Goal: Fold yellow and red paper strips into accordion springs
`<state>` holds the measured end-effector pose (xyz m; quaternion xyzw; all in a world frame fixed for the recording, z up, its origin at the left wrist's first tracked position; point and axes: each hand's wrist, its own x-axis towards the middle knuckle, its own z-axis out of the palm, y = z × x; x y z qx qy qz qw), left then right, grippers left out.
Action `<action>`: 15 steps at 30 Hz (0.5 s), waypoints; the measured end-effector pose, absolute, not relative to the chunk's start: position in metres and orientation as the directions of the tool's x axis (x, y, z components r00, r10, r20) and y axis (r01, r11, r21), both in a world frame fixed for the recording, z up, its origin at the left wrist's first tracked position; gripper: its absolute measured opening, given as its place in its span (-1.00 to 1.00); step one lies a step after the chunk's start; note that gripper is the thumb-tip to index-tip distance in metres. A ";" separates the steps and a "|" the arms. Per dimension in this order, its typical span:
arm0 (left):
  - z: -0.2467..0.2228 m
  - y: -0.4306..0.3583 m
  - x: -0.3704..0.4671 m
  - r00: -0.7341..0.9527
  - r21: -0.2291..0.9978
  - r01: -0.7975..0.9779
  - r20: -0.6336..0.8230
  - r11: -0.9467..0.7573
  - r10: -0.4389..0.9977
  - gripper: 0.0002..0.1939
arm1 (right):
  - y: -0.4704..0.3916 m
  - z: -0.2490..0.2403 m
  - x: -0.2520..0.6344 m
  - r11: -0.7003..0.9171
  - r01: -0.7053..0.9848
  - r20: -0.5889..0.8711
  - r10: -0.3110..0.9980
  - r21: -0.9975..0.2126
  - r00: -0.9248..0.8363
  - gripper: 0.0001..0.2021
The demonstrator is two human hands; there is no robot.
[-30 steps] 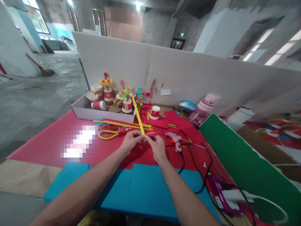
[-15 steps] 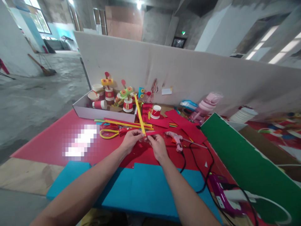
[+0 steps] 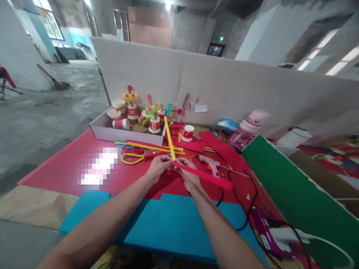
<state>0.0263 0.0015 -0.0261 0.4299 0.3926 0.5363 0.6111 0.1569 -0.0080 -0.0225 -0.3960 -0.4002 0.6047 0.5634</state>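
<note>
Both hands meet over the red table, pinching the joined ends of two paper strips. A yellow strip [image 3: 169, 139] runs up and away from the fingertips. The red strip [image 3: 206, 175] stretches to the right, across the front of my right hand [image 3: 189, 173]. My left hand [image 3: 160, 167] is closed on the yellow strip's lower end. The fingers of my right hand are closed at the red strip's end, partly hidden behind it. A pink glue gun [image 3: 211, 163] lies to the right, and yellow-handled scissors [image 3: 132, 158] lie to the left.
A white box [image 3: 127, 137] at the back left holds paper-cup figures. Behind my hands are more paper strips [image 3: 154, 147] and a red cup [image 3: 187, 133]. A green board [image 3: 297, 194], a purple power strip [image 3: 272, 233] and black cables are at the right. Blue sheets [image 3: 179, 224] lie in front.
The red strip has swung toward me and now slants down to the right across my right hand. The yellow strip is slightly more upright. The view has shifted a little.
</note>
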 end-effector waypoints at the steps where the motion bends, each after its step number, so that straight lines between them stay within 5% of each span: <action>1: -0.026 0.001 0.026 0.113 0.947 -0.317 -0.021 0.057 0.993 -0.79 | -0.008 -0.023 0.157 -0.046 -0.350 -0.034 0.999 -0.936 -0.042 -0.74; 15: -0.022 -0.005 0.026 0.156 0.940 -0.338 -0.004 0.057 0.988 -0.73 | -0.003 -0.028 0.162 0.089 -0.243 0.073 0.994 -0.966 0.075 -0.76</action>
